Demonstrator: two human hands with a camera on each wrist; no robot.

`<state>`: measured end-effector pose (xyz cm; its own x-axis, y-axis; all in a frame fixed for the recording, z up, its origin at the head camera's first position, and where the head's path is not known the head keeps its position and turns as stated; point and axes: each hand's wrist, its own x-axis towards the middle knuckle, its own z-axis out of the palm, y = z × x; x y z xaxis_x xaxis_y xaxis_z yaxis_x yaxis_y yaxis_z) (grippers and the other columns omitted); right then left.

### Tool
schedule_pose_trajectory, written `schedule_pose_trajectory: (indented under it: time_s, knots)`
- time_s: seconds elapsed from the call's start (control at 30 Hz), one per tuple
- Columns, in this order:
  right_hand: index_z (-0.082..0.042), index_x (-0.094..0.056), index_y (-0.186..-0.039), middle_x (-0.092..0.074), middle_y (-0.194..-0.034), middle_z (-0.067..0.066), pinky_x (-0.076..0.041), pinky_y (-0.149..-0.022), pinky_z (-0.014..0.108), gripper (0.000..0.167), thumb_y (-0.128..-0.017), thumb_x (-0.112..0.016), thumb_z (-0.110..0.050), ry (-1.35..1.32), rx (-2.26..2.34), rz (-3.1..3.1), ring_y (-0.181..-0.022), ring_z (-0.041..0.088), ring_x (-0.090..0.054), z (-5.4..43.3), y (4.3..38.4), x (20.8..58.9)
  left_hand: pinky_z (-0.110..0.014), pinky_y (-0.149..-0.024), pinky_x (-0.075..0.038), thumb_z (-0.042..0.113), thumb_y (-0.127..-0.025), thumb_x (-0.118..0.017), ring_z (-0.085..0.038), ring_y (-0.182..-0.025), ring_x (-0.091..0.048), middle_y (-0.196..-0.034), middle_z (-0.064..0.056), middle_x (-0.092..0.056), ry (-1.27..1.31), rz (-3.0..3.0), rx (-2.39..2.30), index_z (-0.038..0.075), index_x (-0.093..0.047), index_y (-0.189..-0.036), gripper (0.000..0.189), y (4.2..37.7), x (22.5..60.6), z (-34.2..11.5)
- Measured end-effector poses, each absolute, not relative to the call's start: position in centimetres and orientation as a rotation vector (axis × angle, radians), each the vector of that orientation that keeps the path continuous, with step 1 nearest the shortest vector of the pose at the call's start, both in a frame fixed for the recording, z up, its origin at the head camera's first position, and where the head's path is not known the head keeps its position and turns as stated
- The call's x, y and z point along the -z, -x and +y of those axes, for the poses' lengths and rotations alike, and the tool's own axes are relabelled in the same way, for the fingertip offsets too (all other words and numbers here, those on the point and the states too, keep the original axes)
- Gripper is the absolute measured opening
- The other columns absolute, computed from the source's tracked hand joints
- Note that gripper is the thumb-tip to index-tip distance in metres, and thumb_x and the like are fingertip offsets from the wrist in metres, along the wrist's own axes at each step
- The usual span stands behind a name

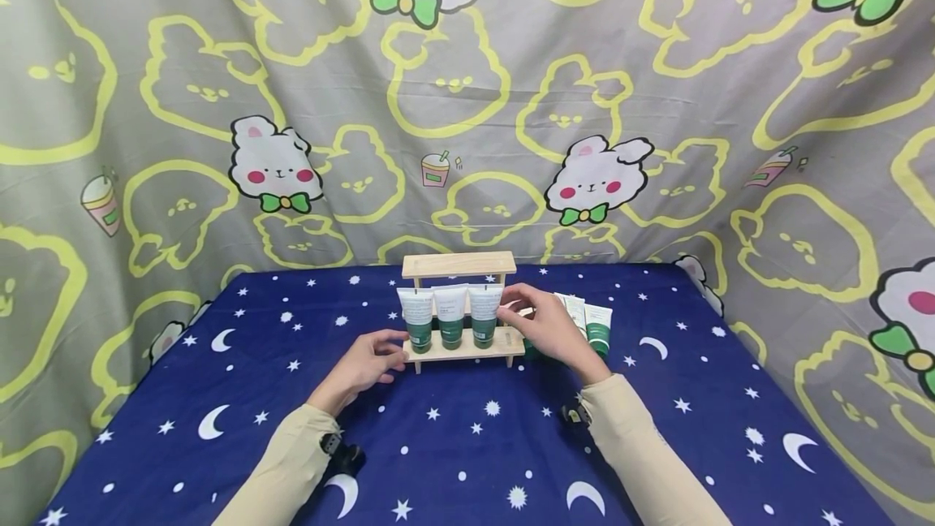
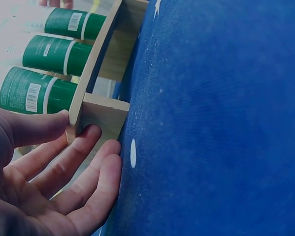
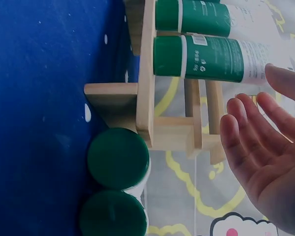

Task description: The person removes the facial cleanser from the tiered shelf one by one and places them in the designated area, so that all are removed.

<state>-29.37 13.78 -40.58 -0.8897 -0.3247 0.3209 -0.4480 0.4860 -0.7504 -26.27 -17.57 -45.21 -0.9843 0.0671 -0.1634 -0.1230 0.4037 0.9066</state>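
A small two-tier wooden rack [image 1: 458, 266] stands on the blue cloth. Three green-and-white squeeze tubes [image 1: 450, 323] stand in a row on its lower shelf, caps down. At the rack's left end, my left hand [image 1: 364, 364] pinches the shelf edge, thumb on top and fingers against the leg, as the left wrist view shows. My right hand [image 1: 546, 321] is beside the rightmost tube [image 3: 213, 58], its thumb at the tube's white upper end. The other fingers of that hand are loosely bent, with nothing between them.
More of these tubes [image 1: 599, 328] lie on the cloth right of the rack, partly behind my right hand; two green caps [image 3: 118, 158] show close to the rack's end. A patterned curtain [image 1: 453, 104] hangs behind the table [image 1: 467, 437].
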Motion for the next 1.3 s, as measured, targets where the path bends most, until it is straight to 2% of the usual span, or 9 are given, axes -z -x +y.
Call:
schedule_pose_trajectory:
  time_s: [0.17, 0.27, 0.6, 0.87, 1.1, 1.3]
  knots:
    - [-0.009, -0.068, -0.122, -0.072, -0.111, 0.004, -0.059, -0.087, 0.038, 0.030, -0.097, -0.073, -0.024, -0.691, -1.359, -2.601, -0.102, 0.020, -0.071, 13.4, 29.5, 41.2, -0.044, -0.074, -0.062, 0.001, -0.096, -0.067, -0.026, -0.090, -0.073, -0.103, -0.014, -0.075, 0.060, 2.486, -1.622, -0.002, -0.061, -0.135, 0.040, 26.3, 45.1, -17.5]
    - [-0.010, -0.066, -0.125, -0.072, -0.111, 0.004, -0.060, -0.084, 0.037, 0.033, -0.096, -0.074, -0.024, -0.683, -1.345, -2.623, -0.102, 0.022, -0.072, 13.2, 29.5, 41.5, -0.044, -0.074, -0.062, 0.001, -0.095, -0.067, -0.026, -0.091, -0.073, -0.104, -0.015, -0.075, 0.059, 2.489, -1.619, -0.002, -0.061, -0.135, 0.040, 26.3, 45.1, -17.5]
    - [-0.011, -0.065, -0.116, -0.073, -0.103, 0.006, -0.059, -0.070, 0.029, 0.024, -0.096, -0.073, -0.022, -0.679, -1.393, -2.621, -0.095, 0.022, -0.073, 12.6, 29.5, 42.4, -0.044, -0.074, -0.062, 0.003, -0.097, -0.067, -0.025, -0.090, -0.072, -0.103, -0.013, -0.075, 0.055, 2.489, -1.612, -0.001, -0.061, -0.136, 0.039, 26.2, 45.0, -17.5]
    - [-0.013, -0.066, -0.112, -0.075, -0.105, 0.006, -0.060, -0.073, 0.032, 0.021, -0.095, -0.074, -0.023, -0.679, -1.357, -2.600, -0.096, 0.024, -0.074, 12.6, 29.4, 42.3, -0.044, -0.074, -0.062, 0.002, -0.097, -0.066, -0.025, -0.089, -0.072, -0.103, -0.014, -0.075, 0.059, 2.487, -1.617, -0.002, -0.061, -0.135, 0.039, 26.2, 45.1, -17.5]
    - [-0.015, -0.067, -0.115, -0.073, -0.111, 0.006, -0.060, -0.083, 0.040, 0.025, -0.096, -0.074, -0.028, -0.595, -1.322, -2.604, -0.100, 0.024, -0.073, 13.4, 29.3, 41.3, -0.043, -0.072, -0.062, 0.002, -0.097, -0.065, -0.025, -0.089, -0.072, -0.102, -0.013, -0.075, 0.040, 2.488, -1.622, -0.002, -0.061, -0.135, 0.038, 26.2, 45.2, -17.6]
    - [-0.015, -0.066, -0.116, -0.072, -0.111, 0.007, -0.060, -0.082, 0.040, 0.024, -0.097, -0.072, -0.029, -0.572, -1.330, -2.596, -0.101, 0.025, -0.073, 14.7, 29.4, 40.5, -0.043, -0.073, -0.062, 0.002, -0.097, -0.065, -0.025, -0.089, -0.073, -0.103, -0.013, -0.075, 0.040, 2.491, -1.616, -0.002, -0.061, -0.135, 0.038, 26.3, 45.2, -17.5]
